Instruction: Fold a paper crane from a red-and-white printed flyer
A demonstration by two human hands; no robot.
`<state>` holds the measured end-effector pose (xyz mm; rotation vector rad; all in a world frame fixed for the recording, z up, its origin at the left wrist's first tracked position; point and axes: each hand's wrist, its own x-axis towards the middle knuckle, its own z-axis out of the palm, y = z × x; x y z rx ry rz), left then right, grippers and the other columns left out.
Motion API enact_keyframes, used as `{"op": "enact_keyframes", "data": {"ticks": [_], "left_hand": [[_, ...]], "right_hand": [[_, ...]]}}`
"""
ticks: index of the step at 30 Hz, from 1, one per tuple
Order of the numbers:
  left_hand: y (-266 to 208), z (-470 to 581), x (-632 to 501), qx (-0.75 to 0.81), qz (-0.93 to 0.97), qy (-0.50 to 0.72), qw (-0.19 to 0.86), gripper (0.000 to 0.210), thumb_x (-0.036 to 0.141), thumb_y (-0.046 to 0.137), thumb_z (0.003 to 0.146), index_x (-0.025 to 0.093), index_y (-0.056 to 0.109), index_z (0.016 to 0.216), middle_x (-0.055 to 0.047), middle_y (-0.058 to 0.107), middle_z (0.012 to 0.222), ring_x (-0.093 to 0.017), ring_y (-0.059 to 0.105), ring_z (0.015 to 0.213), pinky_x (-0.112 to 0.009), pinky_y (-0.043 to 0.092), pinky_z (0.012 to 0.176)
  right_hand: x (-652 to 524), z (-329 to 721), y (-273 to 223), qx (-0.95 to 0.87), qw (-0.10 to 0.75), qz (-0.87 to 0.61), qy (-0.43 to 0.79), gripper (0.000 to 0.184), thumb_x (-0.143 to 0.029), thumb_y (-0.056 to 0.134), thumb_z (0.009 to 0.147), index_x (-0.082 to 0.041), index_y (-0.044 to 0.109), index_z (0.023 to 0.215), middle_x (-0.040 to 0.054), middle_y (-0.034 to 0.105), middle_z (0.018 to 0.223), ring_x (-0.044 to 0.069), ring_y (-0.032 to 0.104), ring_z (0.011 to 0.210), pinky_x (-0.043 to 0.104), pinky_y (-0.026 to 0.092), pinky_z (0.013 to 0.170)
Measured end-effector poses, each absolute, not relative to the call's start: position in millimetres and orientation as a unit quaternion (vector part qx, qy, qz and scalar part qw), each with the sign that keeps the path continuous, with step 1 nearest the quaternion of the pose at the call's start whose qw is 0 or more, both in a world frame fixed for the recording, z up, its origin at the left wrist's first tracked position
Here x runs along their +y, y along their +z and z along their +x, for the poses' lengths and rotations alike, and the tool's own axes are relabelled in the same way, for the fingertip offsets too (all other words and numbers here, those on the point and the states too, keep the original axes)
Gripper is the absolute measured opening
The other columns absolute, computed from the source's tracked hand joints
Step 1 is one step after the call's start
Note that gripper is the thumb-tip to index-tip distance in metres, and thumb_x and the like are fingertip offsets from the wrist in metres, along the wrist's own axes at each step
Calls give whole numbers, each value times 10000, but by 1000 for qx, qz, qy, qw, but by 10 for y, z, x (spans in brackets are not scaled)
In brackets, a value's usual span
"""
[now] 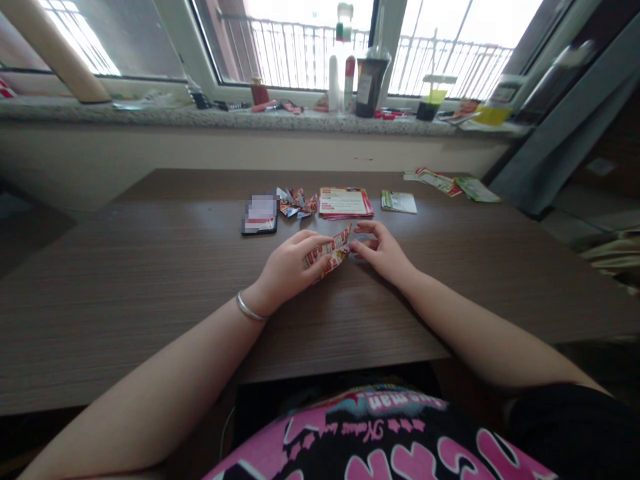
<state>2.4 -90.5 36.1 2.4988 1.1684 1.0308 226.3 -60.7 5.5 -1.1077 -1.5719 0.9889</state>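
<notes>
A small folded piece of printed red-and-white paper (331, 253) rests on the brown wooden table (150, 280), held between both hands. My left hand (290, 267), with a silver bangle on its wrist, grips the paper's left side with the thumb on top. On the right, my right hand (383, 252) pinches the paper's upper corner with its fingertips.
Beyond the hands lie a black phone (260, 217), a heap of small folded paper pieces (297, 202), a stack of red-edged leaflets (345, 202), a green-white leaflet (399, 201) and more leaflets (450, 183) far right. The windowsill (225, 119) carries bottles and cups.
</notes>
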Motion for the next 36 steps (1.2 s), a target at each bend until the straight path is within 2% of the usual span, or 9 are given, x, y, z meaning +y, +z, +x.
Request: {"op": "enact_keyframes", "data": {"ticks": [5,10,14,17,23,30,33,36], "left_hand": [[385,21,-900,408,824,369,137,283,325,460,951,180,649,1104,-61,641,1061,-178,596,1000,-331,492,901],[382,13,-867,474,796,359,114,163,292,570,869,180,649,958,-31,627,910,-150,590,791,-281,491,728],[359,0,-838,522,770,348,119,129,297,613,829,195,612,908,-5,639,847,-139,588,736,-263,462,673],[346,-5,-823,557,745,338,139,229,321,635,809,210,591,1005,13,643,828,-130,587,703,-254,445,646],[322,-20,-793,577,758,274,130,253,270,590,806,223,625,1053,5,631,810,-143,566,695,-251,390,584],[260,-57,-754,536,800,256,89,245,300,552,830,200,690,1005,-42,626,935,-172,591,773,-300,467,712],[247,-67,-734,513,808,267,109,306,372,522,868,188,706,1030,-58,637,974,-171,604,791,-311,491,759],[267,-78,-720,477,828,253,152,407,448,486,898,175,692,1120,-79,652,1028,-198,621,898,-343,496,850]], "right_hand": [[-581,2279,34,-650,449,-456,410,398,-361,705,722,-214,529,1047,46,639,1026,119,607,671,321,546,675],[-578,2305,56,-683,399,-484,374,233,-370,672,761,-189,620,898,13,632,730,144,573,646,306,504,639],[-575,2324,81,-700,376,-488,362,183,-313,691,730,-182,652,851,21,656,794,126,546,635,286,474,625],[-557,2346,71,-711,364,-479,365,203,-321,711,714,-184,673,859,23,672,829,122,544,642,287,472,644],[-513,2390,3,-756,363,-438,322,139,-314,713,723,-193,700,791,46,685,929,163,612,824,302,491,733],[-531,2387,35,-778,347,-435,291,139,-328,722,729,-206,712,794,49,682,920,176,616,825,298,481,685],[-525,2396,34,-779,342,-445,280,150,-331,725,731,-205,712,810,46,681,923,167,610,799,297,479,681],[-513,2416,21,-773,340,-465,266,169,-313,727,729,-200,713,854,45,678,924,154,593,759,290,470,668]]}}
